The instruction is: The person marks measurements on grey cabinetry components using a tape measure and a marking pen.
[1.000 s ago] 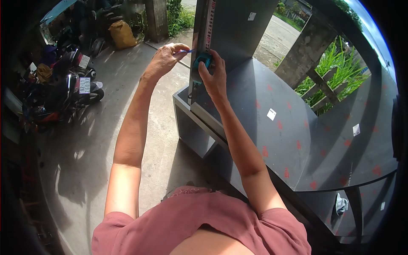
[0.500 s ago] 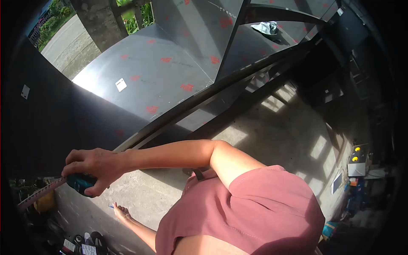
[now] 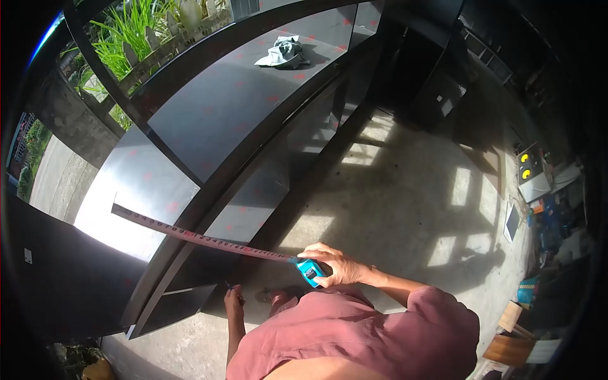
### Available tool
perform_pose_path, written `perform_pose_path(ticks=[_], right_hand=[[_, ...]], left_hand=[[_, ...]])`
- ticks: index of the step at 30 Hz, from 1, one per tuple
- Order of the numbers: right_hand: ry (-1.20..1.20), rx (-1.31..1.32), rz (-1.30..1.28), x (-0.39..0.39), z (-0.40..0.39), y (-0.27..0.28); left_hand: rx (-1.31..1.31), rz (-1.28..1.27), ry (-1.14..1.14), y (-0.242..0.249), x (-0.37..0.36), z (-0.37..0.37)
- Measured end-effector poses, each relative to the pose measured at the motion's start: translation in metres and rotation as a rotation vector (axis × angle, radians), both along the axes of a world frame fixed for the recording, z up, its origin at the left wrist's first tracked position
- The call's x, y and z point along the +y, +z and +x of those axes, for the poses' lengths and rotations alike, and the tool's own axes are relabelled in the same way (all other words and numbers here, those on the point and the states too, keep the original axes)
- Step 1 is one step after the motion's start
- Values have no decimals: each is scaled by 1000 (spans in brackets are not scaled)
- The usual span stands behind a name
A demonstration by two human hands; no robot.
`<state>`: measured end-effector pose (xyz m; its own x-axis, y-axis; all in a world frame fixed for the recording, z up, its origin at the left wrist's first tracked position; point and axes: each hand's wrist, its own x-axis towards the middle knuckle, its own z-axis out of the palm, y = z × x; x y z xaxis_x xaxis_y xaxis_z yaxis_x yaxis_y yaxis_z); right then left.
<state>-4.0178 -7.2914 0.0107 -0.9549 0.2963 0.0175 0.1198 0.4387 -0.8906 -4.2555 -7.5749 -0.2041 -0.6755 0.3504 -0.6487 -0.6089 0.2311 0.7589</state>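
My right hand (image 3: 335,265) is closed around a turquoise tape measure (image 3: 310,272), near the front of my body. Its extended blade (image 3: 209,240) runs leftward across the front edge of a dark cabinet frame (image 3: 221,171), with the free end over a sunlit grey panel (image 3: 120,183). Lower and to the left, my left hand (image 3: 234,299) is closed on a slim blue pen-like thing (image 3: 228,285), mostly covered by the fingers.
A crumpled pale cloth (image 3: 283,53) lies on a grey panel inside the cabinet. Concrete floor (image 3: 380,209) spreads to the right. Along the far right stand a box with yellow discs (image 3: 532,174) and wood pieces (image 3: 508,348). A fence (image 3: 149,69) shows at upper left.
My view has turned. My right hand has swung from the far left to in front of my body with the tape measure; the blade now crosses the cabinet edge. My left hand keeps its hold.
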Motion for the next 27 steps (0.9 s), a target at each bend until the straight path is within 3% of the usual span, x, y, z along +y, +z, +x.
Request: perform_pose_path(ticks=[3,6,7,10,17,19,21,23,24,27], right_hand=[[-180,103,-74,40,73,-9],[-369,164,-310,71,112,-13],[-436,171,-406,79,119,-7],[-496,332,-311,106,139,-7],[-514,391,-327,163,155,-13],[-559,399,-278,181,153,-17],[-547,419,-254,209,152,-20],[-620,376,-272,228,147,-11],[-612,373,-204,248,145,-18],[-594,339,-338,290,134,-19]], left_hand=[[67,309,-90,68,113,37],[6,410,-365,160,217,122],[156,369,-483,181,241,151],[141,410,-638,216,293,213],[123,410,-692,218,361,244],[-55,384,-642,204,385,247],[-82,386,-722,200,411,247],[-298,335,-788,203,432,247],[-463,470,-928,199,450,239],[-400,350,-855,203,498,231]])
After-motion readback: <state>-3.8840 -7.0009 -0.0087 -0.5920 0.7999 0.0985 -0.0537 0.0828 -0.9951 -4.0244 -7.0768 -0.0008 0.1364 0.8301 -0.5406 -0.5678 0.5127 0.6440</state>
